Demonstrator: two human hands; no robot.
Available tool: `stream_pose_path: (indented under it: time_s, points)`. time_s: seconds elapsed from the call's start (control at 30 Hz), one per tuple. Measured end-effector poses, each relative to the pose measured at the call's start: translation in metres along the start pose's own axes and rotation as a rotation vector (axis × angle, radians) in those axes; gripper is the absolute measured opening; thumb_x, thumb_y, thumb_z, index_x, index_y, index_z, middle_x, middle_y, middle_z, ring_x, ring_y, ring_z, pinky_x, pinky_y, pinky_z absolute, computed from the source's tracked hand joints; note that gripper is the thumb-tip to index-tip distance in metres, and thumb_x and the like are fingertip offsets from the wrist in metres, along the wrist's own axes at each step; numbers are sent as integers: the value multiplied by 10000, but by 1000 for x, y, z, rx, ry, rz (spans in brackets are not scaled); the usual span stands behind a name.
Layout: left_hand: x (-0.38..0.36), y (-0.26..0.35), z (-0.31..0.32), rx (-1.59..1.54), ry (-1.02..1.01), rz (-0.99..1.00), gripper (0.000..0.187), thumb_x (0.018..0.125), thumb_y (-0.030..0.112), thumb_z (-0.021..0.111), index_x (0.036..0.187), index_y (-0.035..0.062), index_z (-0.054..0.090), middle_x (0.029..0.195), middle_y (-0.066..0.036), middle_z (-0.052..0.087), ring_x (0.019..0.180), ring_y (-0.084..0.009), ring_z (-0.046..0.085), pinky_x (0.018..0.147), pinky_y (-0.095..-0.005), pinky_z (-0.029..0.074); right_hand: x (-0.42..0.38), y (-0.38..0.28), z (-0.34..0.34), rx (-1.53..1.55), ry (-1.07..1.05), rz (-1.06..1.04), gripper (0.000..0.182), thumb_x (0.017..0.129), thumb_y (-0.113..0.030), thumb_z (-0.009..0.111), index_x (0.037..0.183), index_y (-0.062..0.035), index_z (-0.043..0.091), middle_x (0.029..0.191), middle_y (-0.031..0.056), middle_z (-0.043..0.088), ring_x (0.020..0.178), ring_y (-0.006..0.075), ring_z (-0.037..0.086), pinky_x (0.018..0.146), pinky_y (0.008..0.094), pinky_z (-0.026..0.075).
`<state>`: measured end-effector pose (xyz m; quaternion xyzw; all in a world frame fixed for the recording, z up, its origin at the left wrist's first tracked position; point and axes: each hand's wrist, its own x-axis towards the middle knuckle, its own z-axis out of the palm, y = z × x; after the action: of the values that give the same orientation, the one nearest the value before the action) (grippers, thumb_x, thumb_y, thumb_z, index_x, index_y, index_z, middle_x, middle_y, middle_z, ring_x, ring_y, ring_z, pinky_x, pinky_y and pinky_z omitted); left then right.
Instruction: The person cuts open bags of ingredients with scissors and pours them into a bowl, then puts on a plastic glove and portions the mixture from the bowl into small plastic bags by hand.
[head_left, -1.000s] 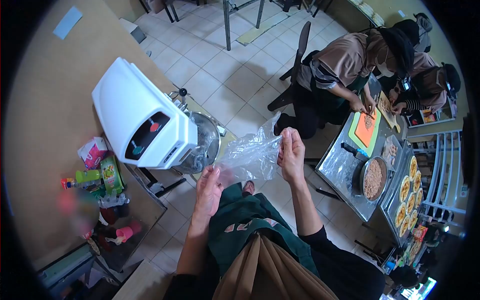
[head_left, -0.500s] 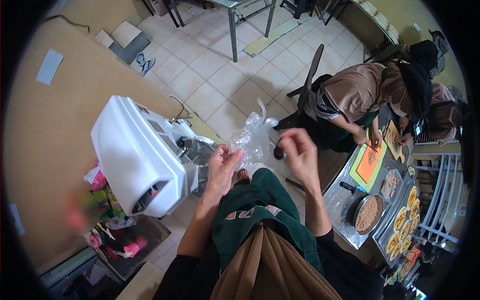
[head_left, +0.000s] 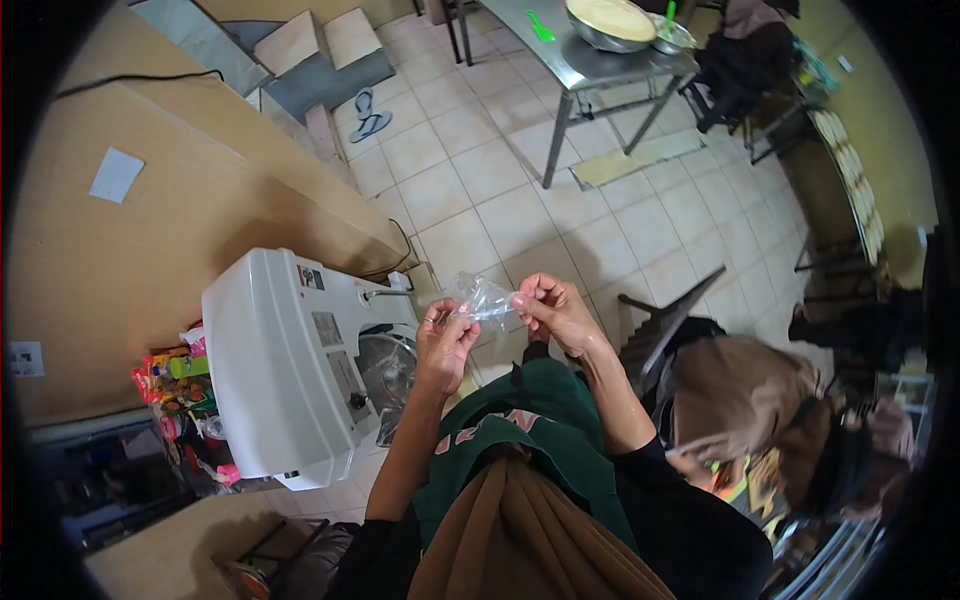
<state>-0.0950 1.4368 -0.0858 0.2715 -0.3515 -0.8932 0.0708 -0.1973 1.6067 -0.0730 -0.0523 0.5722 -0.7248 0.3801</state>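
A clear, crinkled plastic bag (head_left: pixel 487 298) is stretched between my two hands, in front of my green apron (head_left: pixel 545 440). My left hand (head_left: pixel 447 340) pinches its left side between thumb and fingers. At its right edge, the thumb and forefinger of my right hand (head_left: pixel 558 315) are pressed together on the plastic. Just left of my left hand stands a large white stand mixer (head_left: pixel 285 370), with its metal bowl (head_left: pixel 385 365) facing me.
A steel table (head_left: pixel 560 70) at the back bears a large bowl (head_left: pixel 605 38) and a green spatula (head_left: pixel 540 27). Seated at the right is a person in a brown garment (head_left: pixel 740 390), beside a chair (head_left: pixel 680 305). Sandals (head_left: pixel 369 118) lie on the tiled floor. Colourful packets (head_left: pixel 165 375) sit behind the mixer.
My right hand has come in to the left and taken hold of the bag. The bag is now bunched smaller between both hands. My view has turned, showing more of the back table.
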Motion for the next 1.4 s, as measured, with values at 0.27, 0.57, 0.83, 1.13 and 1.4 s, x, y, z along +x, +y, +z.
stream_pose_path:
  time_s: [0.27,0.57,0.83,1.13,1.4]
  points:
    - [112,3,72,506,213,295,141,889,77,631,980,49,528,717,1,559,607,-52,512,560,-224,488,69,-77,-45,-265,247,-428,99,887,-108,624,950,-38,653,746,-12,572,633,72,491,557,230,408]
    - [223,32,98,1033,169,395,144,879,80,627,987,62,534,685,7,584,598,-41,527,512,-213,421,248,-74,-61,131,-137,140,498,912,-89,585,1385,-122,434,739,-25,562,549,30,469,482,170,388]
    - [392,134,118,1245,174,553,215,835,124,618,1026,85,528,648,-110,552,585,-290,584,560,-392,467,444,-143,-19,533,-265,162,672,943,-595,357,1279,-23,469,1058,103,591,897,202,581,681,295,517]
    - [583,247,150,1188,204,675,225,819,129,649,1005,76,534,703,-112,580,632,-301,595,568,-407,461,655,-233,-6,410,-160,83,617,936,-566,429,1196,-13,513,915,119,648,730,203,619,598,283,508]
    - [729,351,141,1036,570,678,178,814,81,634,970,51,553,655,-82,558,573,-208,562,540,-339,443,862,-295,55,277,-299,273,642,916,-568,469,1215,-1,506,982,162,647,782,243,645,640,330,543]
